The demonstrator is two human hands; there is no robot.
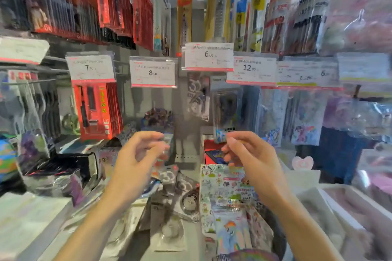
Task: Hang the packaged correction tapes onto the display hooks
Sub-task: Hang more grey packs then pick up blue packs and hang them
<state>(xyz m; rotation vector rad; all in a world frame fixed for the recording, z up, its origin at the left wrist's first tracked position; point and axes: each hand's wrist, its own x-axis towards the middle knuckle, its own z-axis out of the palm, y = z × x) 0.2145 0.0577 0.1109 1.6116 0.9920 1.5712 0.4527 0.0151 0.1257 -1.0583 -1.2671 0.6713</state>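
Hands: two, raised below the 6.00 price tag (209, 55). Left hand (137, 154) loosely curled, apparently empty. Right hand (246, 152) fingertips pinched; contents cannot be told.

Glossy clear plastic sleeves cover paper price tags (153, 72); shiny plastic film wraps correction tape packs (186, 195) below.

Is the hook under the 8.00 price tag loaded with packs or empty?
Empty, as far as shows: below the 8.00 price tag only bare back panel is visible, while red packs hang under the 7.90 tag.
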